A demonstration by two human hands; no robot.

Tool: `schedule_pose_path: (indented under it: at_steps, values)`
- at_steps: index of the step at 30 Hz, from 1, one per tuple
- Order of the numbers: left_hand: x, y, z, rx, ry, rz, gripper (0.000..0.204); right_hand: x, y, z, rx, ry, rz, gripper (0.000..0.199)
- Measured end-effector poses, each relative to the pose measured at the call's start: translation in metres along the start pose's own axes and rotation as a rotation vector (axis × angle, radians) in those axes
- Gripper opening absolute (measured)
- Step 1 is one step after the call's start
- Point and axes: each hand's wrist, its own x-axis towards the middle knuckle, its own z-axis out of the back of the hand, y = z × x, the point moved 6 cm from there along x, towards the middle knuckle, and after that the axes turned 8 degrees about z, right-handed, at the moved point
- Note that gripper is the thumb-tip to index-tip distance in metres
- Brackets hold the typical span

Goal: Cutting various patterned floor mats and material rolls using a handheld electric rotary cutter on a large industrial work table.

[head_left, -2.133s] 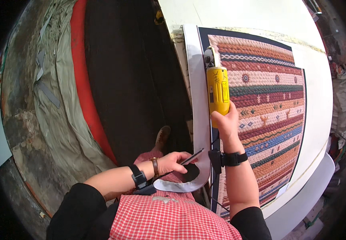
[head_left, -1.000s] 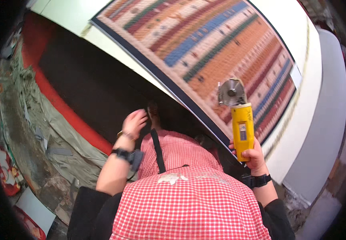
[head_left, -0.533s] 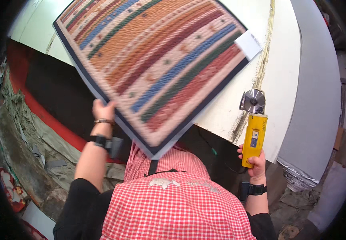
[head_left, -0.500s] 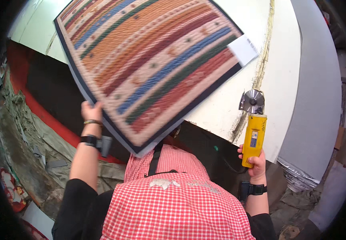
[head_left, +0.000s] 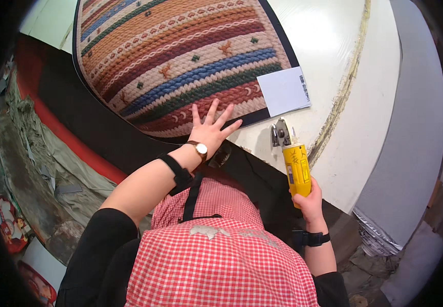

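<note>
A striped, patterned mat (head_left: 180, 56) with a dark border lies on the white table (head_left: 329, 36), its near left edge bending down past the table's edge. My left hand (head_left: 210, 130) rests on the mat's near edge, fingers spread. In my right hand (head_left: 309, 199) is a yellow electric rotary cutter (head_left: 297, 169), its round blade pointing away from me. The blade is close to the mat's near right corner, beside a white paper label (head_left: 284, 91) that lies over that corner.
A worn, grooved strip (head_left: 347, 82) runs along the table on the right. Beyond it lies a grey sheet (head_left: 421, 102). Crumpled greenish cloth (head_left: 62, 158) and scraps fill the left side below a red edge (head_left: 78, 143). A red checked apron (head_left: 221, 261) covers my front.
My left hand has let go of the mat's left edge and moved right onto its near edge. The mat has turned and settled flatter. The cutter has shifted left and turned.
</note>
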Motion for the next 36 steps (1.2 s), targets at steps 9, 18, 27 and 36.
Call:
schedule_pose_path:
  at_steps: [9,18,27,36]
  values:
    - [0.007,0.0,0.001,-0.077,0.171,0.01,0.079,0.015,0.019,-0.013,-0.135,-0.005,0.132,0.056]
    - [0.007,0.002,-0.003,-0.097,0.16,-0.01,0.081,0.037,0.03,-0.026,-0.184,-0.015,0.154,0.059]
    - [0.007,0.003,-0.005,-0.086,0.156,-0.01,0.077,0.074,0.05,-0.039,-0.242,-0.006,0.22,0.055]
    - [0.007,0.004,-0.004,-0.122,0.155,-0.021,0.075,0.1,0.065,-0.048,-0.287,0.017,0.219,0.053]
